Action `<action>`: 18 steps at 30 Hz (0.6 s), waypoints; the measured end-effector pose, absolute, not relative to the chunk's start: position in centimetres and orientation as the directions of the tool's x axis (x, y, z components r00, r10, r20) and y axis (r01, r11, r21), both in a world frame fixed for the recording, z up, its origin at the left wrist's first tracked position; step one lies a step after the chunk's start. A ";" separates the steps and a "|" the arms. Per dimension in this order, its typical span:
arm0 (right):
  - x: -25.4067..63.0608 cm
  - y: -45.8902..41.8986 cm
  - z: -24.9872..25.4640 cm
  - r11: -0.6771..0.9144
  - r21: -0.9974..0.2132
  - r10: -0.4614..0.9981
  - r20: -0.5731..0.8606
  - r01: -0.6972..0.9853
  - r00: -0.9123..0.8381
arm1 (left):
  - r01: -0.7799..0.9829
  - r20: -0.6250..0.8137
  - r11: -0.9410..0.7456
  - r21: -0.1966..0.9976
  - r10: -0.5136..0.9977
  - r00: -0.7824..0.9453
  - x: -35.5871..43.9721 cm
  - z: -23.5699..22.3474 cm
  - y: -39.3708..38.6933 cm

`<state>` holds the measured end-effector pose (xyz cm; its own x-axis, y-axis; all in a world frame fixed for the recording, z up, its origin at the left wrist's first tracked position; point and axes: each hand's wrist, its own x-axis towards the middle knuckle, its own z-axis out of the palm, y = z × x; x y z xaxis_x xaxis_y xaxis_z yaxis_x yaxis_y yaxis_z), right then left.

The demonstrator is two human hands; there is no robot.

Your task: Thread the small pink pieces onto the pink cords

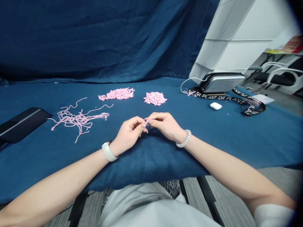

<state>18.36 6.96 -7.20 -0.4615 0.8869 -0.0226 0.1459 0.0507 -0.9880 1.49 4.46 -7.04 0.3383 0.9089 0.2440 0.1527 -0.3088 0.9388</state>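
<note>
Fingertip to fingertip, my left hand (130,131) and my right hand (166,125) meet above the front of the blue-covered table. Between them a short piece of pale pink yarn (147,122) is pinched by both hands; its ends are hidden by the fingers. To the left lies a loose tangle of pink yarn strands (77,119). Behind my hands sit two heaps of small pink knotted yarn pieces: a longer heap (118,94) on the left and a rounder heap (155,98) on the right.
A dark case with a pale stripe (23,123) lies at the far left. On the right are a silver ribbed case (223,82) with a white cable, a black lettered strap (220,98) and a white earbud case (215,106). A blue curtain (101,37) hangs behind.
</note>
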 end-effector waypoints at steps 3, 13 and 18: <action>17.9 6.6 -7.1 -0.013 -0.996 0.908 -0.048 0.086 -0.417 | 0.166 0.245 -0.310 0.936 0.913 0.326 1.6 -7.1 4.4; 17.5 5.7 -6.2 -0.021 -0.997 0.915 -0.051 0.078 -0.401 | 0.181 0.234 -0.296 0.938 0.924 0.303 1.8 -7.2 4.5; 17.4 5.6 -6.3 0.021 -0.991 0.927 -0.029 0.129 -0.375 | 0.172 0.232 -0.295 0.940 0.921 0.314 1.8 -7.4 4.6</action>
<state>17.41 5.64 -6.30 -0.3747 0.9267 -0.0290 0.1293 0.0212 -0.9914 1.78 4.55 -7.39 0.3141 0.9207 0.2315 0.1718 -0.2950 0.9399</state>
